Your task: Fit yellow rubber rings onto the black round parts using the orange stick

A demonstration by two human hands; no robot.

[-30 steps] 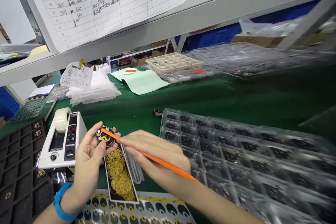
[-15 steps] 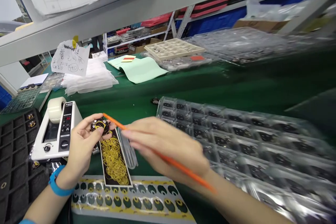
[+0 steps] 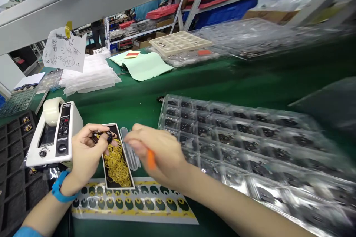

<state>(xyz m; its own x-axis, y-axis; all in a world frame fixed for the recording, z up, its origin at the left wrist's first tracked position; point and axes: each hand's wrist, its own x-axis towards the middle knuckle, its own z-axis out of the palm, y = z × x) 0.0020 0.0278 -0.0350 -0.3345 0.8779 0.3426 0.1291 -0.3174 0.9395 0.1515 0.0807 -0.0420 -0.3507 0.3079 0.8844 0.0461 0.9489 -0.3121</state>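
In the head view, your left hand [image 3: 87, 149] is closed on a small black and yellow round piece [image 3: 101, 137], and this piece is just above the top end of a black card [image 3: 110, 166] with yellow rings on it. Your right hand [image 3: 157, 153] is curled and a little blurred, and it grips an orange stick [image 3: 151, 159] near the right side of the card. From the card, a white tape machine [image 3: 55, 137] is to the left, a clear tray [image 3: 222, 140] with dark round pieces is to the right, and a sticker sheet [image 3: 133, 205] is just below. All of them lie on the green surface [image 3: 222, 81].
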